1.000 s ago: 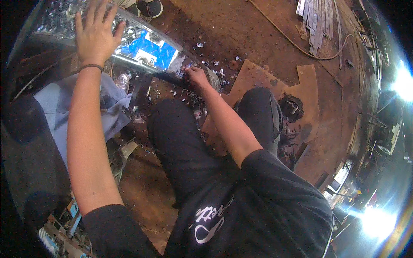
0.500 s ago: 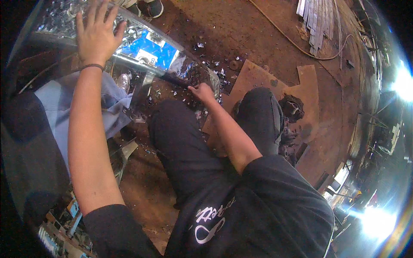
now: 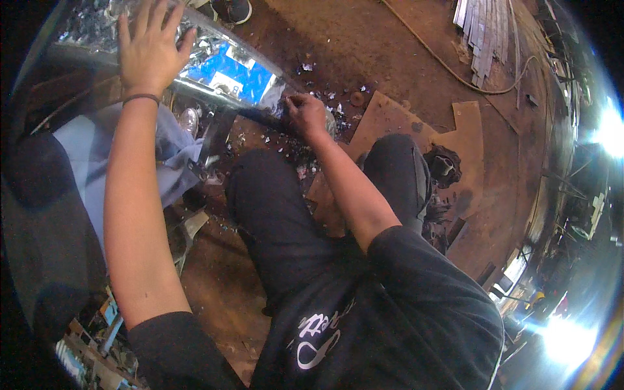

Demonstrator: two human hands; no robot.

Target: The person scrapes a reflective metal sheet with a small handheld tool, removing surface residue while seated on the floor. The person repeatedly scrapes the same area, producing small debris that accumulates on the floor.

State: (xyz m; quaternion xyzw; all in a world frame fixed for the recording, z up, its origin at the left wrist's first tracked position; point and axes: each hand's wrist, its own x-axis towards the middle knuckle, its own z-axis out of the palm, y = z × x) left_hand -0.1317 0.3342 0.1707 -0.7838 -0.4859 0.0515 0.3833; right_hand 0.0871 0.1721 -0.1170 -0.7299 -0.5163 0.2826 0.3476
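Observation:
A long shiny panel [image 3: 209, 96], silvery and crumpled-looking with a blue and white printed patch [image 3: 237, 73], runs across the upper left. My left hand [image 3: 153, 49] lies flat on top of it, fingers spread, with a dark band round the wrist. At the panel's right end is my right hand [image 3: 307, 116]. Its thumb and forefinger are pinched together by the corner; whatever sits between them, perhaps the edge of the covering, is too small to make out. Bluish-grey cloth [image 3: 97, 153] hangs below the panel, beside my left forearm.
Small shiny scraps [image 3: 338, 110] litter the brown floor around the panel's end. A flat brown sheet [image 3: 390, 114] lies past my knees, with a dark crumpled lump [image 3: 444, 166] on it. Farther off are a hose [image 3: 455, 77] and metal strips [image 3: 482, 42]. A shoe [image 3: 237, 10] shows at the top.
My right hand has moved up from the panel's near edge to its right end corner. My left hand stays spread on the panel in nearly the same place.

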